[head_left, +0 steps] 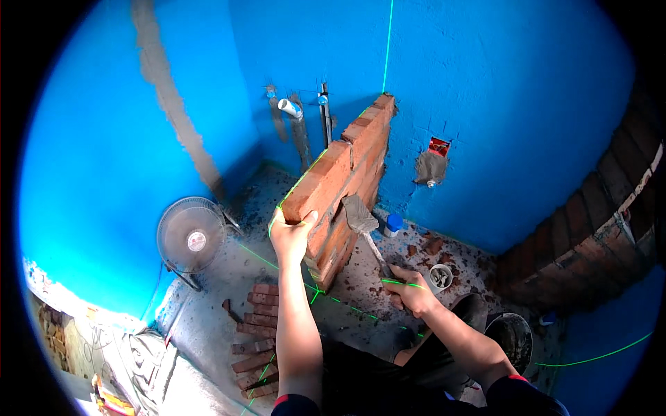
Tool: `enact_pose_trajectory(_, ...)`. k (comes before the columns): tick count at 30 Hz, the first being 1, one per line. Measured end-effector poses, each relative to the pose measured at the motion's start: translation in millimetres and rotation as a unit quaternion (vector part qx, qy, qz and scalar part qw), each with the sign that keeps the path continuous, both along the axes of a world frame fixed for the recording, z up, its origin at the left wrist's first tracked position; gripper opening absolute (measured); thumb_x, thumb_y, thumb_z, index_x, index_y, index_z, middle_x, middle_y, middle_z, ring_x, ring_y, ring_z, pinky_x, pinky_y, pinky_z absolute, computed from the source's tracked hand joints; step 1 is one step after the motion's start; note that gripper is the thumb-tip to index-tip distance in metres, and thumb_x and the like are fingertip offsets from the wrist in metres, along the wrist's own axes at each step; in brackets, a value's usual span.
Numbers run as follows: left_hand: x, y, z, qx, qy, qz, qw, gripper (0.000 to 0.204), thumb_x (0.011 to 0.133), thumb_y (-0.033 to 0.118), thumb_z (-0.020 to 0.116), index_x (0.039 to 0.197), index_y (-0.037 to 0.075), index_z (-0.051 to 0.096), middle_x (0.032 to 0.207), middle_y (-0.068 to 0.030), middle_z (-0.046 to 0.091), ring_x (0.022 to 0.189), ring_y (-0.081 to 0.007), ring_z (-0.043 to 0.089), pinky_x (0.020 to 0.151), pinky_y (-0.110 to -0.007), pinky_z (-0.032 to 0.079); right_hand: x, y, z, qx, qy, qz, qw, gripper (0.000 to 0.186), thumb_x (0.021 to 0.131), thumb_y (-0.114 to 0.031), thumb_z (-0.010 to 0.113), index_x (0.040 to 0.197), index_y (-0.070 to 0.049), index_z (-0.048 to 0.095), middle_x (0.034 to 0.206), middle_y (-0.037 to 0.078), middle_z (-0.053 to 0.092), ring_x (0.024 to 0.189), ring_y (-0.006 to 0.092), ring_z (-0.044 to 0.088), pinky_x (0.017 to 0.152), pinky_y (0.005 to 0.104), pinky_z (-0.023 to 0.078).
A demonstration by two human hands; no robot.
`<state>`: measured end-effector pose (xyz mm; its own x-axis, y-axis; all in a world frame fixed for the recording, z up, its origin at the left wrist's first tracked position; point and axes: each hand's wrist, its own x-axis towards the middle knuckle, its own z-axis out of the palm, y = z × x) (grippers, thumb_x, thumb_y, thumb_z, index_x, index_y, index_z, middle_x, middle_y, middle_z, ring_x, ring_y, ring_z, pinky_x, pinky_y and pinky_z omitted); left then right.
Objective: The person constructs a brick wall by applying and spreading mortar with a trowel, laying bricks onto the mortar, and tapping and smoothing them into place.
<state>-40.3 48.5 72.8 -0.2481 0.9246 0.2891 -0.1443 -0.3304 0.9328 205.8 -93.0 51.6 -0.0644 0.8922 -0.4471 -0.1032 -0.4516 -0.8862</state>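
A: Left hand (288, 243) first: open or closed?
B: Partly closed, bridging the near end of a brick (316, 186); thumb on the right face, fingers toward the left side, mostly out of sight.
A: And the right hand (411, 297)?
B: Closed around the handle of a trowel (361, 213), grey blade at the right face of the brickwork (371, 166); touching or just beside, cannot tell.
A: Brick where, exactly?
B: On the top row of that low brickwork, at the end nearest the body.
A: Likely to handle how?
B: Probably heavy for its size, stiff, rough rather than slippery; apt to chip at the corners if knocked. Best held across the thickness near the end, thumb and fingers on opposite faces.
A: And farther out?
B: To the right, a blue-topped jar (393, 223), a white cup (449, 283), then a bucket (531, 341). To the left, loose bricks (258, 340) in rows on the floor, then a fan (195, 239). Behind, blue walls (499, 104) and a thin green line (388, 48) of light.
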Motion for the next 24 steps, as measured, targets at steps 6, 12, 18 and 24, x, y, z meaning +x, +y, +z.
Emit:
enact_pose_trajectory(6, -1.6, -0.3, 1.0, 0.009, 0.046, 0.020, 0.999, 0.045, 0.075, 0.002, 0.080, 0.115, -0.002, 0.058, 0.108, -0.0120, 0.069, 0.095, -0.0180, 0.067, 0.087, -0.032, 0.052, 0.2, 0.0, 1.0, 0.011, 0.004, -0.001, 1.000, 0.059, 0.092, -0.009, 0.067, 0.143, 0.004, 0.042, 0.074, 0.007, 0.060, 0.049, 0.0098, 0.047, 0.043, 0.0278, 0.036)
enact_pose_trajectory(12, 0.6, -2.7, 6.6, 0.012, 0.032, 0.009, 0.999, 0.044, 0.075, 0.001, 0.080, 0.114, -0.002, 0.059, 0.109, -0.0114, 0.069, 0.096, -0.0174, 0.066, 0.088, -0.032, 0.051, -0.1, -1.1, 6.0, 0.023, -0.008, 0.005, 1.000, 0.043, 0.092, -0.009, 0.066, 0.132, 0.003, 0.054, 0.074, 0.006, 0.060, 0.048, 0.0097, 0.046, 0.042, 0.0280, 0.035)
enact_pose_trajectory(18, -1.5, -1.1, 2.4, 0.021, 0.049, 0.011, 0.999, 0.045, 0.076, 0.000, 0.079, 0.116, -0.001, 0.059, 0.110, -0.0112, 0.069, 0.097, -0.0170, 0.066, 0.089, -0.032, 0.051, -1.0, -0.9, 7.4, 0.019, -0.016, -0.003, 1.000, 0.028, 0.093, -0.010, 0.066, 0.117, 0.003, 0.060, 0.073, 0.005, 0.059, 0.047, 0.0089, 0.046, 0.042, 0.0266, 0.035)
enact_pose_trajectory(24, 0.2, -2.7, 4.2, 0.019, 0.066, 0.018, 0.997, 0.045, 0.076, 0.001, 0.079, 0.116, -0.001, 0.058, 0.111, -0.0116, 0.069, 0.098, -0.0180, 0.066, 0.089, -0.033, 0.051, -1.3, -1.4, 15.7, 0.025, -0.003, -0.009, 1.000, 0.020, 0.092, -0.010, 0.065, 0.108, 0.002, 0.061, 0.071, 0.004, 0.057, 0.047, 0.0086, 0.046, 0.041, 0.0268, 0.034)
